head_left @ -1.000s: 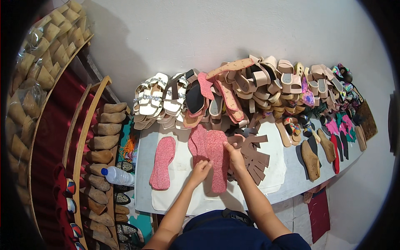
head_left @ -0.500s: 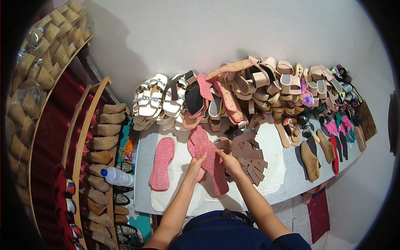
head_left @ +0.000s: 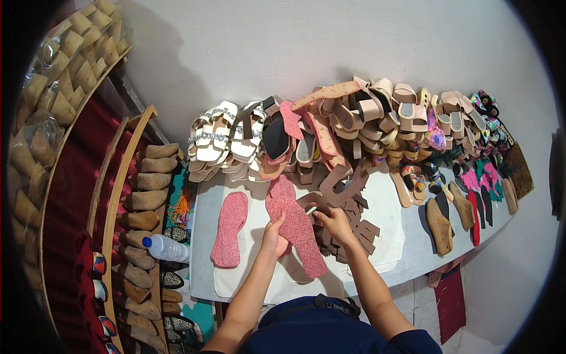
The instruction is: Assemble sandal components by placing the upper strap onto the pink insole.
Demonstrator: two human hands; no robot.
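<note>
My left hand (head_left: 274, 237) is closed on the edge of a pink speckled sole piece (head_left: 302, 239), which slants across the front middle of the table. Behind it another pink sole piece (head_left: 282, 187) shows its rounded end. My right hand (head_left: 336, 225) is pinched at the near edge of a brown cut upper piece (head_left: 345, 187) with a curved opening; a small pale edge shows at the fingertips. Around that hand lie several brown slitted pieces (head_left: 361, 236). To the left rests a stack of pink sole pieces (head_left: 229, 230).
White sandals (head_left: 211, 138) and beige sandals (head_left: 407, 115) are heaped along the wall. Wooden shoe lasts (head_left: 439, 227) lie at the right. A water bottle (head_left: 168, 248) leans at the table's left edge, beside a rack of lasts (head_left: 147, 200). White paper (head_left: 386, 236) covers part of the table.
My right hand has left the pink sole's edge and moved slightly right and up to the brown pieces. A brown upper piece has shifted upward. My left hand keeps the pink sole.
</note>
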